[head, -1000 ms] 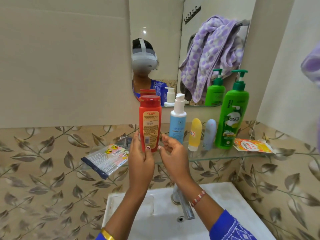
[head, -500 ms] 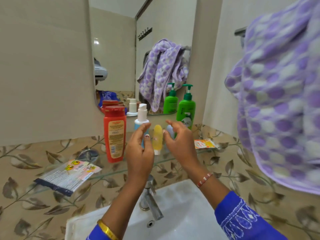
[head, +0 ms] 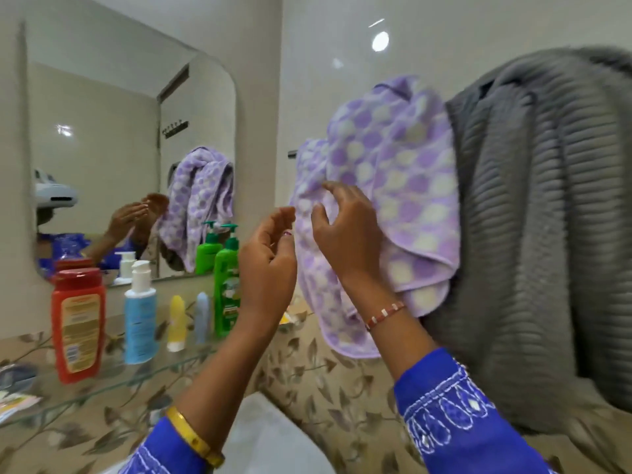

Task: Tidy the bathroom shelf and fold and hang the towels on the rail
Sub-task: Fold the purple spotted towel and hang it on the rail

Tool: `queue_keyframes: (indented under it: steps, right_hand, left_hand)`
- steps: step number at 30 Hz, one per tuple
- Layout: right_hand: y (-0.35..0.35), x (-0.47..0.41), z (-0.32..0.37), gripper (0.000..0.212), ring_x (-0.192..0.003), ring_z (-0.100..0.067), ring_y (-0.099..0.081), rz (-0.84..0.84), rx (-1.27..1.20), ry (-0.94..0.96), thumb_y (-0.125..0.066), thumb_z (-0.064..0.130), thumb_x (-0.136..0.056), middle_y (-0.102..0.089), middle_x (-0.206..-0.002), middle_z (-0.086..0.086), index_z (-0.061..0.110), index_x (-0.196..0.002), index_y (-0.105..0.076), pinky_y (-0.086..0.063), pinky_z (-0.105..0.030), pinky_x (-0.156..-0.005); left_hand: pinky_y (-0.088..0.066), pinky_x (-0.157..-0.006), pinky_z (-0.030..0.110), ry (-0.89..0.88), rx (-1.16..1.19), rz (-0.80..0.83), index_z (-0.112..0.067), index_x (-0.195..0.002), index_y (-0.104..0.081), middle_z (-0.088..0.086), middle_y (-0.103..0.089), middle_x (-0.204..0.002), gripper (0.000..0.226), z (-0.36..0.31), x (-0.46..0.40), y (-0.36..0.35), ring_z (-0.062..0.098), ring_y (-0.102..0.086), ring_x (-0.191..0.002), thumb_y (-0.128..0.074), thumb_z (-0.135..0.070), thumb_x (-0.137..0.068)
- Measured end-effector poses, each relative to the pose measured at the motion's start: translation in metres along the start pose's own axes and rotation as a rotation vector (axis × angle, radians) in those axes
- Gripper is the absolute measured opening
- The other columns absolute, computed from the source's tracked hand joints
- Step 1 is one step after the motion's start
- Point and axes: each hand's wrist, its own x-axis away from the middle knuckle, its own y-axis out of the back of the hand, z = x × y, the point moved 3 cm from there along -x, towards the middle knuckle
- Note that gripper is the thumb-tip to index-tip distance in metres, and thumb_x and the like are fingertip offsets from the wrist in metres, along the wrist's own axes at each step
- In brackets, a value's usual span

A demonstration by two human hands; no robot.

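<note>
Both hands have left the row of bottles they hovered before half a second ago and risen to the towel rail on the right wall. The right hand [head: 345,230] lies against the lilac towel with pale and purple spots [head: 403,186], fingers curled and thumb closing on a fold of cloth near its left edge, apparently pinching it. The left hand [head: 268,265] is raised just beside the towel's left edge, fingers loosely bent and holding nothing; whether its fingertips touch the cloth cannot be told.

The spotted towel hangs bunched and uneven over the rail [head: 292,153], its lower hem sagging in loops. Just beside it, to the right, hangs a grey ribbed towel [head: 547,234], also rumpled.

On the glass shelf [head: 113,383] under the mirror [head: 119,148], upright in a row, stand a red bottle with a yellow label [head: 78,319], a light-blue pump bottle with a white top [head: 139,316], a small yellow tube [head: 178,323], a small pale-blue tube [head: 201,318] and a green pump bottle [head: 225,285], the last partly hidden by the left hand.
</note>
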Motion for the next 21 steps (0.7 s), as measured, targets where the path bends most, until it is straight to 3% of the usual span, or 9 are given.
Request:
queue_keyframes:
  steps: [5,12,21]
  right_hand:
    - [0.050,-0.011,-0.001,0.033,-0.108,-0.032,-0.055,-0.003,0.085,0.049,-0.055,0.010,-0.083,-0.064,-0.113,-0.017,0.000,-0.114,-0.060,-0.041,-0.038,-0.094]
    - [0.087,-0.032,0.000,0.034,-0.109,-0.032,-0.052,-0.060,0.247,0.059,-0.056,0.011,-0.082,-0.061,-0.114,-0.018,0.000,-0.114,-0.059,-0.033,-0.028,-0.094]
    - [0.069,-0.070,-0.008,0.061,-0.123,-0.034,-0.038,0.054,0.478,-0.059,-0.060,0.029,-0.083,-0.039,-0.135,-0.018,0.007,-0.135,-0.038,-0.035,-0.038,-0.099]
  left_hand:
    - [-0.044,-0.086,0.013,-0.038,0.001,0.066,-0.013,-0.108,-0.062,-0.002,-0.064,-0.100,0.033,-0.042,-0.006,-0.038,0.004,-0.059,-0.093,-0.044,0.004,-0.087]
    - [-0.044,-0.089,0.023,0.011,0.047,0.151,-0.011,-0.110,-0.061,0.004,-0.064,-0.103,0.033,-0.060,-0.026,-0.061,0.014,-0.059,-0.098,-0.041,0.003,-0.087]
    - [-0.045,-0.086,0.023,0.088,0.116,0.207,-0.010,-0.113,-0.061,0.007,-0.064,-0.109,0.036,-0.046,-0.053,-0.067,0.016,-0.059,-0.100,-0.040,0.003,-0.086]
